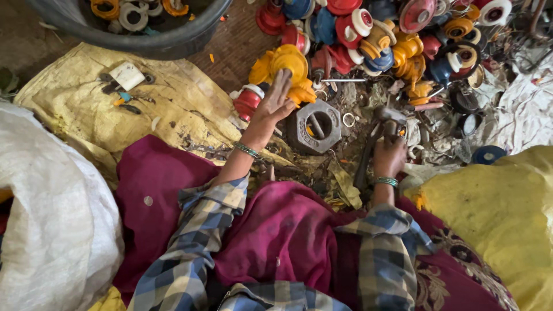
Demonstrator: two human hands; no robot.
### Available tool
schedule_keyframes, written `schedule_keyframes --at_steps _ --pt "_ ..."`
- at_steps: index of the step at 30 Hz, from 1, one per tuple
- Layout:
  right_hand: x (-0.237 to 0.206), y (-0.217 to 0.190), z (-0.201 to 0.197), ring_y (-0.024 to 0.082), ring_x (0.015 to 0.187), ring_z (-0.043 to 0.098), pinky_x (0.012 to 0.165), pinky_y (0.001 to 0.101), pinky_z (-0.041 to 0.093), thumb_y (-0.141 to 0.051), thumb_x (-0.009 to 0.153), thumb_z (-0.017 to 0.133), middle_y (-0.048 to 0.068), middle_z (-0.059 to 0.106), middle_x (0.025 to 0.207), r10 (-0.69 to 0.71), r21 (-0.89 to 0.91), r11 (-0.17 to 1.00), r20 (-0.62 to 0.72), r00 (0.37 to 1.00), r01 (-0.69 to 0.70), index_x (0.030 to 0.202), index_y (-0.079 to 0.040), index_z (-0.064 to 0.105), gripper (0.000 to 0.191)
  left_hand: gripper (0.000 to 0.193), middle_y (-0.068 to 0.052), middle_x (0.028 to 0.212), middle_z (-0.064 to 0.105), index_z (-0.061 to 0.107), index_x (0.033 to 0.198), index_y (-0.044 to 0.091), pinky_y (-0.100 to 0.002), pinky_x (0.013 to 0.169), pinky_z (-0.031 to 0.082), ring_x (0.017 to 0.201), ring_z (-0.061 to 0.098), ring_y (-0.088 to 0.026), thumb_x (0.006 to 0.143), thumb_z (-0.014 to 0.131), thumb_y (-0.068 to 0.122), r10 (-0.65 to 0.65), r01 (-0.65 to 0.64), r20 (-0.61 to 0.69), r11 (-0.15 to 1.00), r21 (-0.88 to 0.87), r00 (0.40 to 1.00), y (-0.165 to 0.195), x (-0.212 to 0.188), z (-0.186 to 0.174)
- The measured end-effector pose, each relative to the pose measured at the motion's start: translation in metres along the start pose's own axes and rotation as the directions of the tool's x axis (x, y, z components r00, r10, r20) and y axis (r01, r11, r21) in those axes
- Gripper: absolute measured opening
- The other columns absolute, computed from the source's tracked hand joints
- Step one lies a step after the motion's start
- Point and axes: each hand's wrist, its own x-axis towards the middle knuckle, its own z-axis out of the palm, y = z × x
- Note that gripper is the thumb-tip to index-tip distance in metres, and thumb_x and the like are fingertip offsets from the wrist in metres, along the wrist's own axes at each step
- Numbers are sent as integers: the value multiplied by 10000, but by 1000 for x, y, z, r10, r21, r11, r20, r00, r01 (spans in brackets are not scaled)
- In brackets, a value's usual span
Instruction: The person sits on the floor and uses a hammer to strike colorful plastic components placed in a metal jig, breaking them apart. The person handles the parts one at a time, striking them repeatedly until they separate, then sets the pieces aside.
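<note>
Head view: yellow plastic wheel lying at the near edge of a heap of red, blue and orange plastic wheels on the floor. Left hand reaches onto it, grip spread, fingers resting flat on its top. Just beside, nearer the person, sits a large grey hexagonal nut. Right hand has its grip pressed around a hammer. Yellow sacking lies left.
</note>
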Motion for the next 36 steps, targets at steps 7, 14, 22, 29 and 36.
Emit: schedule_keyframes --at_steps 7,14,22,29,36 --pt "37 -80 -13 475 1180 570 997 548 475 -243 894 776 265 587 1297 -238 148 963 85 967 224 1386 -38 530 587 1092 -90 1779 2 4 1691 108 -408 1312 52 1657 -27 -241 937 777 269 -46 42 36 993 113 998 -1 -1 2" --pt "119 -172 -28 514 1350 441 1116 523 400 -181 787 886 330 415 1504 -554 164 811 -95 827 562 1576 -25 277 1009 921 -181 1776 138 288 1659 127 -427 1338 145 1659 111 -296 924 822 273 186 -157 23 749 644 982 -11 -1 6" --pt "156 -200 -32 442 1219 601 1004 521 509 -242 754 901 236 569 1424 -457 120 889 172 873 442 1521 -125 435 906 536 -181 1502 501 608 1351 63 -435 1186 408 1420 503 -357 881 816 212 420 -162 -149 617 770 895 -7 2 18" --pt "156 -166 -59 354 1077 730 924 441 583 -262 807 908 204 708 1231 -454 283 861 54 889 422 1480 -37 491 823 421 -167 1394 571 655 1244 63 -421 1120 467 1320 573 -341 877 819 188 491 -234 -89 558 796 867 -4 3 19" --pt "83 -123 -147 282 1079 726 925 408 625 -303 1045 574 149 681 1292 -353 833 427 513 782 -353 1410 50 521 510 553 -111 1468 585 598 1367 108 -369 1034 547 1262 651 -225 879 822 238 117 -35 -117 840 542 986 -6 -2 26"
